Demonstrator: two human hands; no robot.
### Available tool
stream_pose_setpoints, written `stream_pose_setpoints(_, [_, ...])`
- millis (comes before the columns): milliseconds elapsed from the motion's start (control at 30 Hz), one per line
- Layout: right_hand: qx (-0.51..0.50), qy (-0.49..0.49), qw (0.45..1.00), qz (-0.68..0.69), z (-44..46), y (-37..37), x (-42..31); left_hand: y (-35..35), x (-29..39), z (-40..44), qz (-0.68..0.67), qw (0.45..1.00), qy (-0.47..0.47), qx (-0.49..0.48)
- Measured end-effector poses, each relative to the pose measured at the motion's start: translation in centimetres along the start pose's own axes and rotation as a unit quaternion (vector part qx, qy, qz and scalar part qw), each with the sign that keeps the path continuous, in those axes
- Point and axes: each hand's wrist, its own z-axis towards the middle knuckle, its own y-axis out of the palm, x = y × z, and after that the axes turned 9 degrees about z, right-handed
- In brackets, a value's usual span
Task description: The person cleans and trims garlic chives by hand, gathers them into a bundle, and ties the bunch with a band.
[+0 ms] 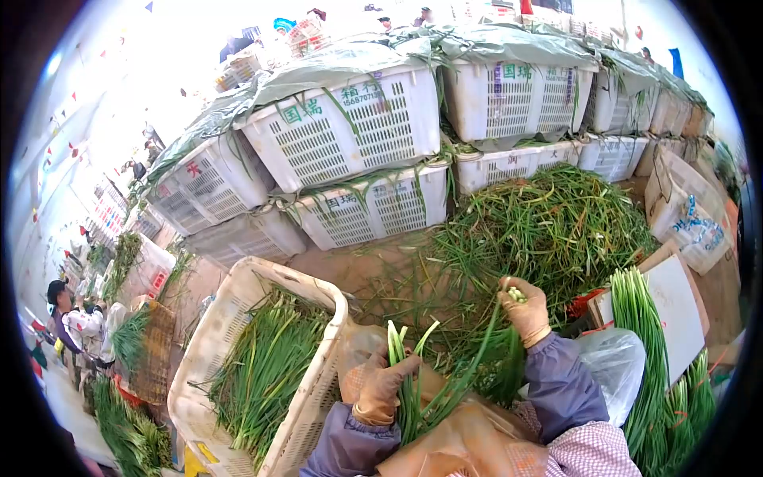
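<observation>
Left fingers (407, 366) gripped slim white-ended green stalks (395, 343), right fingers (513, 284) clenched pale stem ends (517, 295); hard tugging risked tearing tangled trailing leaves (475, 362)

Left hand (380, 385) low, fingers (406, 367) curled; right hand (528, 310) higher, fingers bent, forearms (563, 383) slanting inward.

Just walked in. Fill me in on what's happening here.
A person's left hand holds a few green stalks upright, while the right hand grips more by their pale ends. A loose heap lies on the floor ahead. More greens lie in the crate at left, and bundles stand at right.
</observation>
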Motion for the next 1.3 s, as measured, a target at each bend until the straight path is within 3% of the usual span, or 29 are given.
stream_pose_setpoints(33, [0.037, -0.045, 0.998, -0.018, -0.2, -0.2, -0.2, 0.1, 0.0, 0.0, -0.009, 1.000, -0.006, 0.002])
stream_pose_setpoints(67, [-0.018, 0.018, 1.000, -0.012, -0.3, -0.8, -0.8, 0.0, -0.4, 0.1, -0.027, 1.000, -0.003, -0.009])
stream_pose_setpoints(100, [-0.028, -0.025, 0.998, 0.047, -1.7, 0.4, -2.5, 0.3, -0.5, 0.2, -0.029, 1.000, -0.002, -0.007])
stream_pose_setpoints(167, [-0.170, 0.076, 0.971, 0.150, -3.1, 1.5, -3.4, 1.5, -0.7, 0.3, -0.049, 0.999, -0.006, -0.018])
stream_pose_setpoints(233, [-0.223, 0.172, 0.909, 0.308, -4.6, 3.7, -5.1, 1.9, -0.5, 0.0, -0.048, 0.998, -0.021, -0.035])
stream_pose_setpoints(367, [-0.222, 0.147, 0.912, 0.311, -4.7, 4.6, -4.4, 1.9, -1.3, 0.4, -0.042, 0.994, -0.009, -0.100])
stream_pose_setpoints(467, [-0.123, 0.081, 0.939, 0.311, -3.1, 3.0, -4.2, 1.4, -0.5, 0.0, -0.054, 0.997, -0.019, -0.042])
stream_pose_setpoints(500, [-0.071, 0.086, 0.944, 0.309, -2.0, 1.6, -4.4, 1.1, -0.4, 0.0, -0.055, 0.997, -0.019, -0.041])
stream_pose_setpoints(533, [0.019, 0.011, 0.953, 0.303, 0.3, -1.0, -4.0, 0.4, -0.4, -0.1, -0.081, 0.996, -0.008, -0.035])
stream_pose_setpoints(600, [0.101, 0.010, 0.955, 0.279, 1.9, -3.1, -2.9, 0.4, 0.0, -0.2, -0.082, 0.996, 0.008, -0.018])
stream_pose_setpoints(633, [0.178, -0.051, 0.951, 0.246, 3.1, -4.7, -3.1, 0.2, 0.4, -0.2, -0.084, 0.996, 0.009, -0.017])
stream_pose_setpoints(667, [0.172, -0.083, 0.938, 0.291, 4.4, -7.4, -2.0, 0.0, 0.7, -0.2, -0.073, 0.997, 0.030, -0.016])
stream_pose_setpoints(700, [0.201, -0.079, 0.933, 0.288, 5.2, -9.5, -2.2, -0.2, 0.8, -0.2, -0.061, 0.997, 0.050, -0.015])
stream_pose_setpoints(733, [0.266, -0.142, 0.919, 0.255, 5.5, -9.9, -3.1, -0.7, 0.2, 0.4, -0.056, 0.997, 0.051, -0.021])
stream_pose_setpoints(767, [0.261, -0.153, 0.918, 0.256, 5.5, -10.1, -4.1, -0.6, -0.1, 0.6, -0.057, 0.997, 0.049, -0.021])
stream_pose_setpoints(833, [0.250, -0.224, 0.932, 0.136, 5.7, -9.9, -4.3, -0.5, -0.2, 0.9, -0.140, 0.990, -0.025, 0.001])
stream_pose_setpoints(900, [0.145, -0.231, 0.958, 0.093, 4.1, -7.2, -4.8, 0.2, -0.5, 0.8, -0.172, 0.985, -0.030, -0.005])
stream_pose_setpoints(933, [0.145, -0.230, 0.958, 0.092, 3.0, -5.5, -5.3, 0.6, -0.3, 0.8, -0.189, 0.980, -0.051, -0.032])
stream_pose_setpoints(1033, [-0.175, -0.043, 0.980, 0.081, -0.9, -0.3, -5.9, 0.8, -1.2, 1.3, -0.214, 0.969, -0.073, -0.097])
stream_pose_setpoints(1100, [-0.269, 0.005, 0.956, 0.119, -2.3, 2.6, -5.1, 1.1, -0.7, 1.1, -0.148, 0.978, -0.044, -0.138])
stream_pose_setpoints(1167, [-0.293, 0.157, 0.925, 0.184, -3.6, 4.4, -6.5, 1.5, -0.2, 0.9, -0.123, 0.981, -0.044, -0.146])
stream_pose_setpoints(1200, [-0.290, 0.178, 0.900, 0.273, -4.0, 5.3, -5.8, 1.7, 0.0, 0.6, -0.103, 0.984, -0.048, -0.135])
stream_pose_setpoints(1300, [-0.276, 0.193, 0.905, 0.261, -4.3, 6.2, -5.3, 1.8, -1.0, 1.3, -0.089, 0.988, -0.045, -0.122])
